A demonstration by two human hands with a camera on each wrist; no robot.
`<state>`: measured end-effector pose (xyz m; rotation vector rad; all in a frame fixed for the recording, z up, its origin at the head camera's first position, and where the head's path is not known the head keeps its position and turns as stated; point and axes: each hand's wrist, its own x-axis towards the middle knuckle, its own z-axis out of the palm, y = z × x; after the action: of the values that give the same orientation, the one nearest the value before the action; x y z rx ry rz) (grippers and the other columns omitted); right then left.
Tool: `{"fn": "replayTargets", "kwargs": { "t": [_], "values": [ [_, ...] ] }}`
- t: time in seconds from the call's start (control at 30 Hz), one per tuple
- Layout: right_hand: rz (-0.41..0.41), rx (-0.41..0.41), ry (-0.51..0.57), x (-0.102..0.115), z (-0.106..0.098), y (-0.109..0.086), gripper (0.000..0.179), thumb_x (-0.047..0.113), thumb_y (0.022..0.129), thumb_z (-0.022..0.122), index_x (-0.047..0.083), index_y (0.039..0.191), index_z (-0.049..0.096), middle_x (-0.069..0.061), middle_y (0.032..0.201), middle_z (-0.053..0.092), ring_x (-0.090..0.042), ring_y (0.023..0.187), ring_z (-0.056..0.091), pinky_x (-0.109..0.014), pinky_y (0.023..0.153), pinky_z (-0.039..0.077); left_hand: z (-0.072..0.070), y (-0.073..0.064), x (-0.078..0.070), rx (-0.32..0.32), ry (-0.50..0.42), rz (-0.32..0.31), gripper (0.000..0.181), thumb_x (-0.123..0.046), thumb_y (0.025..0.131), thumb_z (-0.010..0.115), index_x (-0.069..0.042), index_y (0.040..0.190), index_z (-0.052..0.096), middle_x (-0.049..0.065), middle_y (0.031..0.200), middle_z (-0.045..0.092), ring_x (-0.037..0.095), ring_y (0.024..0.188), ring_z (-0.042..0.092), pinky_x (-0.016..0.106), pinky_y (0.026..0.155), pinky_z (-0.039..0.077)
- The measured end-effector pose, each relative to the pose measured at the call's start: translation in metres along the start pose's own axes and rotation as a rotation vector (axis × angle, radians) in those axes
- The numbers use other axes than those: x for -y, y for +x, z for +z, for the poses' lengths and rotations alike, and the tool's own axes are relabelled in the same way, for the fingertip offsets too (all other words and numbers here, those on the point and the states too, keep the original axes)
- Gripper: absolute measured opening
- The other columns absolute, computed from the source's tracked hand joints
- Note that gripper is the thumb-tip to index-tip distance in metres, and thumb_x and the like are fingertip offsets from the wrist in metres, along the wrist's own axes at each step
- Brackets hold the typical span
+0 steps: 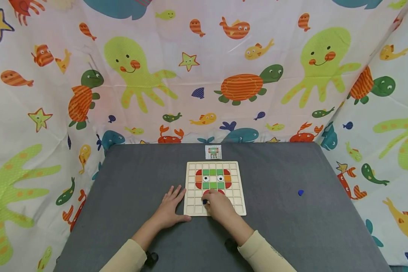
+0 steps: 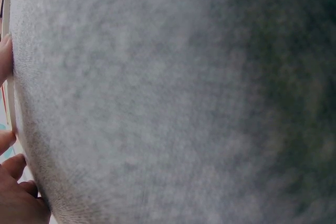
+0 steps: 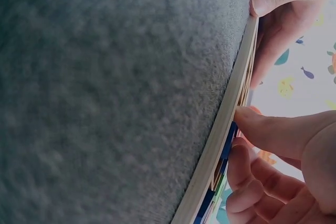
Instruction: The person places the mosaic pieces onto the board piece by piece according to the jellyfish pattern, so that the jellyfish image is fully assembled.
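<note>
A pale wooden grid board (image 1: 238, 200) lies on the dark grey table, bearing red, orange, green and white eye tiles. My left hand (image 1: 168, 211) rests beside the board's left edge with its fingers spread; its thumb touches near the lower left corner. Over the board's lower middle, my right hand (image 1: 220, 207) pinches a small dark blue tile (image 1: 204, 202) between thumb and fingers. In the right wrist view that blue tile (image 3: 229, 140) is seen edge-on at the board. Red tiles just above are partly hidden by the right hand. The left wrist view shows mostly blurred cloth.
A small pattern card (image 1: 213, 152) lies beyond the board's far edge. One blue tile (image 1: 300, 192) sits alone on the grey table (image 1: 275, 234) to the right. Behind and at the sides hangs a sea-animal curtain (image 1: 197, 49).
</note>
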<state>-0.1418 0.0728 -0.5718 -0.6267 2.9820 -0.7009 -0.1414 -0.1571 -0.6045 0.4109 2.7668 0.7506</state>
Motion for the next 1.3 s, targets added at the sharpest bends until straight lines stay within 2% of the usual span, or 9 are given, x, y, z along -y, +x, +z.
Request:
{"fn": "replayTargets", "kwargs": {
  "t": [0.17,0.37,0.57,0.67,0.83,1.03,1.17,1.3],
  "values": [
    [-0.006,-0.008,0.001,-0.001,-0.001,0.0,0.019,0.005,0.082,0.078,0.012,0.099,0.079,-0.003,0.091,0.066,-0.019,0.079,0.062,-0.037,0.068,0.056,-0.001,-0.001,0.0,-0.003,-0.007,-0.002,0.111,-0.058,0.073,0.085,-0.017,0.16,0.031,0.009,0.169,0.02,0.037,0.157,0.007,0.06,0.123,0.016],
    [-0.019,-0.064,-0.011,-0.004,-0.003,0.001,0.018,0.004,0.082,0.076,0.013,0.098,0.078,-0.002,0.088,0.067,-0.018,0.077,0.063,-0.036,0.066,0.055,0.0,0.0,0.0,-0.004,-0.004,-0.006,0.11,-0.056,0.073,0.086,-0.016,0.16,0.031,0.009,0.169,0.021,0.038,0.157,0.007,0.06,0.123,0.016],
    [0.014,-0.092,0.022,-0.008,-0.008,0.001,0.017,0.004,0.085,0.076,0.014,0.099,0.08,-0.001,0.09,0.068,-0.02,0.081,0.067,-0.036,0.068,0.056,0.0,0.0,-0.002,0.004,-0.004,-0.013,0.112,-0.055,0.072,0.086,-0.017,0.161,0.03,0.009,0.169,0.02,0.037,0.157,0.006,0.061,0.123,0.014],
    [-0.011,-0.076,-0.006,-0.01,-0.01,0.001,0.02,0.003,0.085,0.075,0.015,0.101,0.08,0.0,0.09,0.067,-0.019,0.08,0.065,-0.034,0.064,0.055,0.0,0.0,-0.002,0.007,0.004,-0.02,0.112,-0.057,0.073,0.086,-0.019,0.161,0.029,0.007,0.169,0.019,0.035,0.157,0.005,0.06,0.124,0.014],
    [-0.072,-0.002,-0.08,-0.012,-0.009,0.0,0.021,0.008,0.086,0.076,0.02,0.103,0.081,-0.001,0.09,0.064,-0.017,0.078,0.06,-0.031,0.062,0.053,0.0,0.001,0.0,0.006,0.003,-0.016,0.111,-0.058,0.073,0.085,-0.019,0.161,0.029,0.006,0.169,0.019,0.035,0.157,0.005,0.059,0.124,0.014],
    [-0.054,0.014,-0.06,-0.012,-0.01,-0.001,0.022,0.01,0.088,0.076,0.02,0.107,0.081,-0.001,0.091,0.064,-0.017,0.078,0.06,-0.031,0.063,0.052,0.0,0.001,0.0,0.005,0.0,-0.01,0.111,-0.059,0.073,0.084,-0.019,0.161,0.029,0.007,0.169,0.018,0.035,0.157,0.004,0.06,0.124,0.014],
    [-0.022,-0.044,0.005,-0.016,-0.019,-0.002,0.024,0.009,0.089,0.075,0.018,0.111,0.079,-0.002,0.097,0.066,-0.017,0.08,0.062,-0.031,0.064,0.053,0.0,0.001,0.0,0.004,0.0,-0.015,0.111,-0.058,0.073,0.085,-0.019,0.161,0.029,0.007,0.169,0.018,0.035,0.157,0.004,0.06,0.124,0.013],
    [0.067,-0.105,0.056,-0.032,-0.036,-0.006,0.025,0.012,0.09,0.076,0.017,0.114,0.078,-0.003,0.099,0.066,-0.015,0.077,0.06,-0.032,0.064,0.052,-0.001,0.0,-0.001,0.004,-0.007,-0.023,0.111,-0.056,0.073,0.086,-0.019,0.161,0.029,0.007,0.169,0.019,0.035,0.157,0.004,0.06,0.124,0.013]
  ]
}}
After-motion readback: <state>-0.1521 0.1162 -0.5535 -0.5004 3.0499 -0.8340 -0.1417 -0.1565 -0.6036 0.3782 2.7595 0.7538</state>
